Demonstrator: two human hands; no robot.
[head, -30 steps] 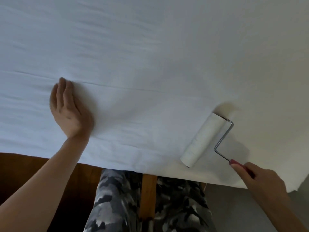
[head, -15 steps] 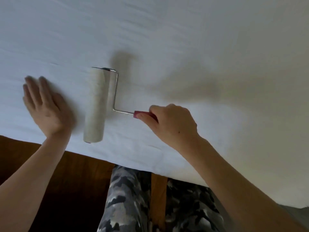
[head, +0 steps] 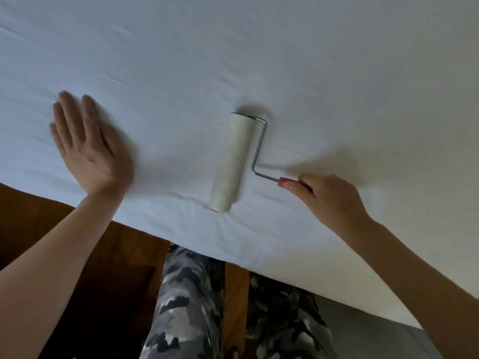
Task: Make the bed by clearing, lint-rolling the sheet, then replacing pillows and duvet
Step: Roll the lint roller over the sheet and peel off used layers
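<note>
The sheet [head: 259,60] fills the upper two-thirds of the frame, white, w/ faint creases running across the upper left & center. Its near edge runs diagonally from mid-left down to lower right. Open sheet spreads above & to the right of the roller [head: 232,161] – nothing lying on it there.

Count: 1 roller, 1 sheet, 2 hands, 2 legs.

Roller sits center frame, its long white drum nearly upright in the picture, lower end close to the sheet's near edge, where small puckers show in the fabric. A bent wire arm [head: 260,149] runs from the drum's top end down its right side, then angles to a red handle [head: 287,182].

Right hand [head: 331,200] – right of center – grips the red handle, fingers curled round it, only the handle's tip showing. Forearm runs off the lower right corner.

Left hand [head: 88,149] lies flat on the sheet at mid-left, fingers straight & together, pointing to upper left, slightly blurred. It holds nothing. It's well apart from the drum, w/ bare sheet between them.

Below the sheet edge: dark wood floor [head: 39,216] at lower left, grey floor [head: 363,332] at lower right. Camo trousers [head: 186,307] in bottom center, legs right up against the bed edge, w/ a strip of wood showing between them.
</note>
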